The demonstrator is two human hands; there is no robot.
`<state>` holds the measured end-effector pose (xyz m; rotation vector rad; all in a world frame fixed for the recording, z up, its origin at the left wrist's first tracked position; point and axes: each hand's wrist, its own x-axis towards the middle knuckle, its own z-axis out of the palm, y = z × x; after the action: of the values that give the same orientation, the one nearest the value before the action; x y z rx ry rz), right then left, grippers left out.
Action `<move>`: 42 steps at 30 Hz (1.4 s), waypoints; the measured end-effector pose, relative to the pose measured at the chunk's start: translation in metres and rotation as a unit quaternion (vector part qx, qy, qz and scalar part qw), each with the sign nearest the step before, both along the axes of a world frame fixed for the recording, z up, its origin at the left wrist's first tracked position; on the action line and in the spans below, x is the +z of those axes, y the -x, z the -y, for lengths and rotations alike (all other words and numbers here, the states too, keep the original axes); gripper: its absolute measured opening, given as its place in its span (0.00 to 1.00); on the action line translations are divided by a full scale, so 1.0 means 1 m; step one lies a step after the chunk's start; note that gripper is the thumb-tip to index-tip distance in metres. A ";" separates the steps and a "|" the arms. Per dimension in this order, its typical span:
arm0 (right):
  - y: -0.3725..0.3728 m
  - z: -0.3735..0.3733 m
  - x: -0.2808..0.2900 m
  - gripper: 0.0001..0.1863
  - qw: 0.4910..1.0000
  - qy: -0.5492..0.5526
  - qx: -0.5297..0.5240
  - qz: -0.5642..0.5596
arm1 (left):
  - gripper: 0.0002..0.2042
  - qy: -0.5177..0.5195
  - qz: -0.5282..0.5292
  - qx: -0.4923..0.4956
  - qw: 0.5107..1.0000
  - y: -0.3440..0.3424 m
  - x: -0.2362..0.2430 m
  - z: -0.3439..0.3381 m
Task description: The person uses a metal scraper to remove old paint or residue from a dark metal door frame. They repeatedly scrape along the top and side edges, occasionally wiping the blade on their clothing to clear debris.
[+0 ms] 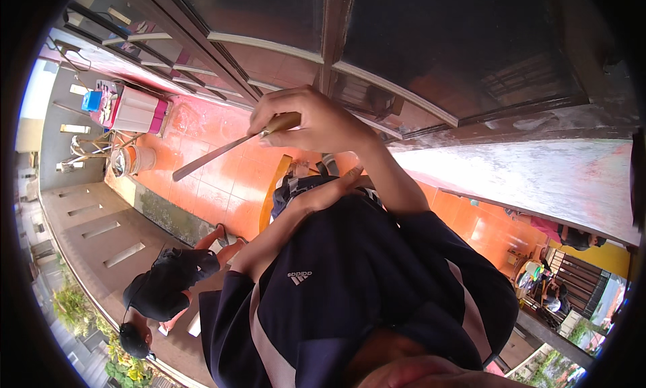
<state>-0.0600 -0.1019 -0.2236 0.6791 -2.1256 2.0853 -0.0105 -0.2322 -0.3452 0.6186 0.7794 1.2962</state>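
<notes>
My right hand (306,119) is raised in front of the window, its fingers closed round the yellowish-brown handle of a slim hand tool (214,158). The tool has a long, narrow, flat metal blade that slants down to the left, its tip clear of any surface. I cannot make out whether it is a knife, a scraper or a file. Across my waist lies my left hand (334,191), its fingers stretched out against my dark clothes, with nothing visible in it. A brown-framed window (330,52) with dark panes stands just beyond my right hand.
Below the window runs a whitish wall (511,169). Orange tiles (225,179) cover the floor. A white-and-pink washing machine (138,109) and a bucket (138,161) stand at the left. A person in dark clothes (171,280) is by the low wall. A yellow curved edge (269,196) shows beside me.
</notes>
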 end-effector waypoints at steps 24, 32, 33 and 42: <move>-0.125 0.024 0.076 0.05 0.798 -0.470 -0.249 -0.283 | 0.23 -0.186 -0.599 0.340 0.701 0.051 0.168 0.035; -0.105 0.070 0.078 0.06 0.764 -0.541 -0.168 -0.310 | 0.24 -0.194 -0.521 0.348 0.755 0.063 0.150 0.047; -0.102 0.076 0.078 0.07 0.759 -0.549 -0.158 -0.313 | 0.24 -0.193 -0.509 0.345 0.765 0.065 0.148 0.049; -0.086 0.128 0.089 0.08 0.734 -0.574 -0.074 -0.355 | 0.27 -0.144 -0.398 0.372 0.826 0.086 0.130 0.075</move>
<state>0.0259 -0.2297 -0.1342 1.0572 -2.5208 0.0531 -0.0969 -0.3076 -0.2157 1.2132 1.6422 1.9093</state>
